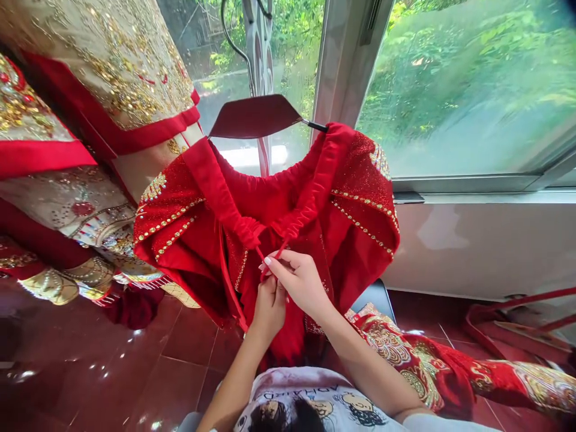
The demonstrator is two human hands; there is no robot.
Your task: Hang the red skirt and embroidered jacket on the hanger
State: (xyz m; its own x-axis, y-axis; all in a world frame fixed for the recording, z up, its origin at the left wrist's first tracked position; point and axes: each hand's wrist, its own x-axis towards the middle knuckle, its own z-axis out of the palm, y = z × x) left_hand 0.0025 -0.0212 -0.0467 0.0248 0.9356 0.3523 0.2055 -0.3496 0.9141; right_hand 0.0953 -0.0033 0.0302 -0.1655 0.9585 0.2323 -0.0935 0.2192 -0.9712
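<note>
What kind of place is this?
Perhaps a costume shop or dressing room: a beaded red garment hangs by a window, ornate gold-trimmed clothes crowd the left, and more embroidered fabric lies at the right.

Premises consistent with a costume or bridal-wear room; whether shop, rental store or workshop cannot be determined. Landmark: the red garment (pixel 270 180) on a dark hanger (pixel 256 117). Left of the garment: several ornate garments (pixel 130 66) in cream and red, with gold embroidery and beading, hung closely together. Right of and below it: further red and gold embroidered fabric (pixel 405 354). Behind it: metal-framed windows (pixel 463 102), greenery visible outside. Below and left of it: glossy dark red floor tiles (pixel 180 342).
</note>
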